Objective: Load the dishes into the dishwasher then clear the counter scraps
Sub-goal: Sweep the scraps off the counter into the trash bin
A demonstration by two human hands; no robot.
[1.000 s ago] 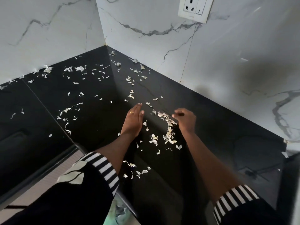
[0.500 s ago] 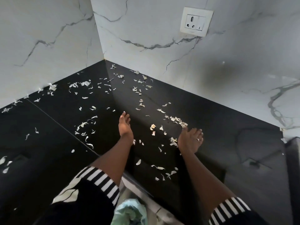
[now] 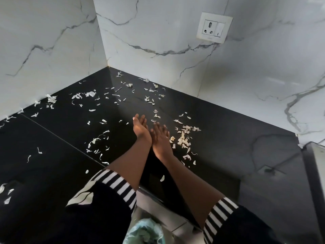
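Pale, papery scraps lie scattered over the black counter [image 3: 228,138]. A gathered heap of scraps [image 3: 183,140] sits just right of my right hand. More scraps [image 3: 95,141] lie to the left, and others [image 3: 149,95] reach back into the corner. My left hand [image 3: 139,128] stands on its edge on the counter with straight fingers. My right hand [image 3: 161,136] lies flat beside it, fingers spread and touching the counter. The two hands meet at the wrists. Neither holds anything.
White marble walls close the corner at the back and left, with a socket plate [image 3: 213,27] on the right wall. A bin with a pale green liner [image 3: 144,231] stands below the counter's front edge. A dark appliance [image 3: 314,173] sits at the far right.
My hands were apart with scraps between them; they have come together at mid-counter. The scraps now lie heaped right of my right hand. The camera has tilted up.
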